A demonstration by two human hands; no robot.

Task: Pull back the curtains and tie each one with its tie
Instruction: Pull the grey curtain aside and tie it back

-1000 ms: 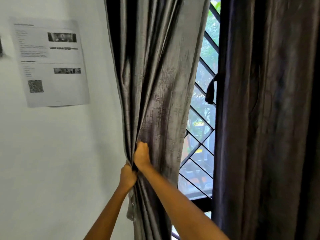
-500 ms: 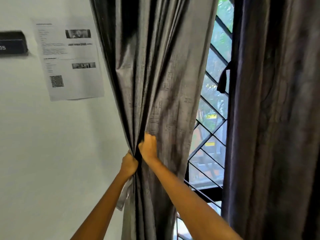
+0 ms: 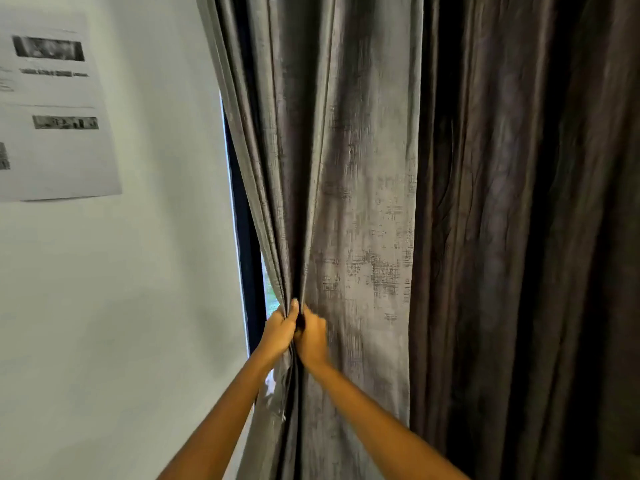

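The person's two bare arms reach up from 6 o'clock toward the middle of the view, and both hands meet on the grey curtain. The left hand clenches round a bunch of gathered folds, its thumb pointing up toward 12 o'clock along the pleats. The right hand sits just beside it, touching it at 3 o'clock, with fingers curled into the same fabric; both grasp the curtain at the same height, where the folds pinch into a narrow waist.

Above the hands the grey curtain fans out toward 12 and 1 o'clock in broad, shiny panels with a scratchy woven pattern. Below them it drops straight to 6 o'clock between the forearms. A pale strip of cloth hangs just under the left wrist against the curtain's edge; whether it is the tie cannot be told.

At 3 o'clock a second, darker curtain hangs in loose vertical folds, its edge touching or overlapping the grey one.

At 9 o'clock of the hands a dark window frame shows as a thin upright band, with a sliver of green daylight beside it. Beyond that lies a white wall, and at 10 o'clock a printed paper sheet is stuck to it, its text blurred.
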